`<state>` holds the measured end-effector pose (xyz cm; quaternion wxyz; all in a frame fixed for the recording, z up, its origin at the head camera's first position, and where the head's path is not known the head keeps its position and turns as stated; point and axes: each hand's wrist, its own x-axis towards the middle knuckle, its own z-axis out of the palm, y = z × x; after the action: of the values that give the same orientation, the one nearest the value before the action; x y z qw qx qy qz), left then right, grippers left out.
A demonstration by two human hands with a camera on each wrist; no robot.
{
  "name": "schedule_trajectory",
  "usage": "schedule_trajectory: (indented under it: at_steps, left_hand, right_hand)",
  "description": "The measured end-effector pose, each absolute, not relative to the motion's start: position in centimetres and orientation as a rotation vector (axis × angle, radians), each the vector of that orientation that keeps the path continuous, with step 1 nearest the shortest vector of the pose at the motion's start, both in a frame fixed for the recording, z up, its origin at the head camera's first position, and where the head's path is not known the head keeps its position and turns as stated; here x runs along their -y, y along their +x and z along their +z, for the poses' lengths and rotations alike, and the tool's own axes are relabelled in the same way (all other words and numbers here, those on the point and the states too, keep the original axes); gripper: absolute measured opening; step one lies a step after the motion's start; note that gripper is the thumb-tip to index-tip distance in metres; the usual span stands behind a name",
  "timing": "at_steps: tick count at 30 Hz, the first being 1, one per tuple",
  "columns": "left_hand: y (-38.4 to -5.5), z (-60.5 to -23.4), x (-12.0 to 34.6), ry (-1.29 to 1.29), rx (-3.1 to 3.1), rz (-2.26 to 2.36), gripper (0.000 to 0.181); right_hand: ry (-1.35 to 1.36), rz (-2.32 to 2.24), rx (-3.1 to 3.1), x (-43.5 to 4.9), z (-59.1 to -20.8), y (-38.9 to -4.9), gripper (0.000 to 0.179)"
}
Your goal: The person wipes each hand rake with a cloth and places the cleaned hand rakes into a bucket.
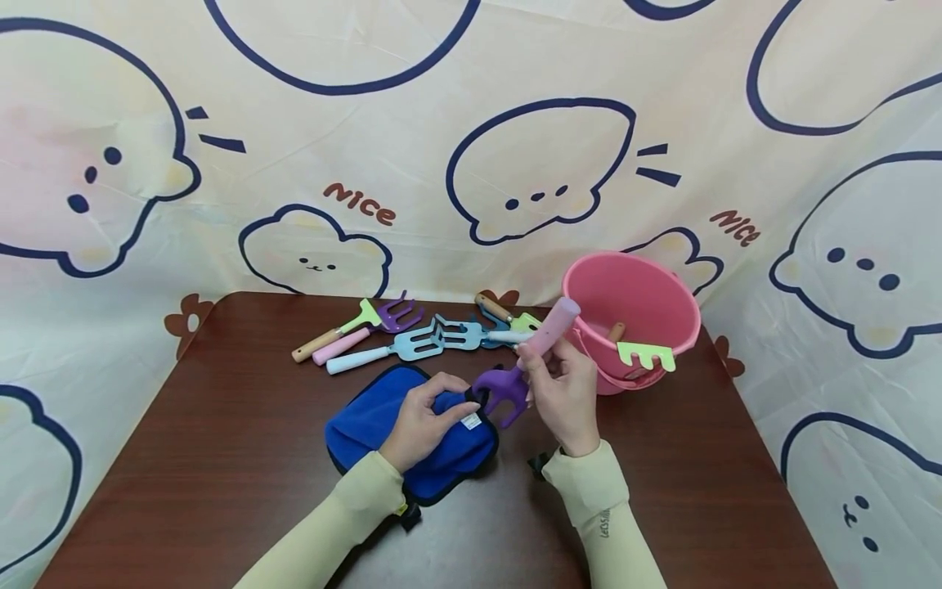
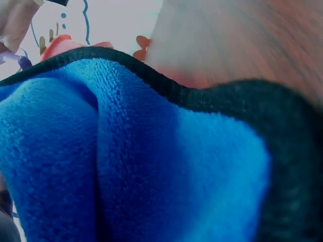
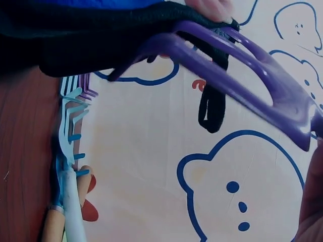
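Note:
My left hand pinches the black-trimmed edge of a blue fleecy cloth, near a small white label. In the left wrist view the blue cloth fills most of the frame. My right hand grips a small purple garden fork near the lilac handle, which points up and away. Its purple tines point toward the cloth's edge and meet the black trim there. A black loop hangs from the trim in the right wrist view.
A pink bucket stands back right, a light green rake head at its rim. Several hand tools lie along the back: a light blue fork, a green tool with a wooden handle and a purple fork. A patterned curtain hangs behind.

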<state>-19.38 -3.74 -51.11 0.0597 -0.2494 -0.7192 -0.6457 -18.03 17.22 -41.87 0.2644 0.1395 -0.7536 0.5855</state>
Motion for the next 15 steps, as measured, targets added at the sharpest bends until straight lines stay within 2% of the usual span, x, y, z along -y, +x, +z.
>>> schedule_trajectory:
  at_steps: [8, 15]
  left_hand:
    - [-20.0, -51.8, 4.3, -0.809, 2.061, -2.077, 0.007]
    - [-20.8, -52.2, 4.6, -0.488, 1.984, -2.359, 0.015]
  right_hand:
    - [0.318, 1.733, 1.981, -17.2, -41.9, -18.1, 0.012]
    - [0.288, 1.953, 1.812, -17.7, -41.6, -18.3, 0.021]
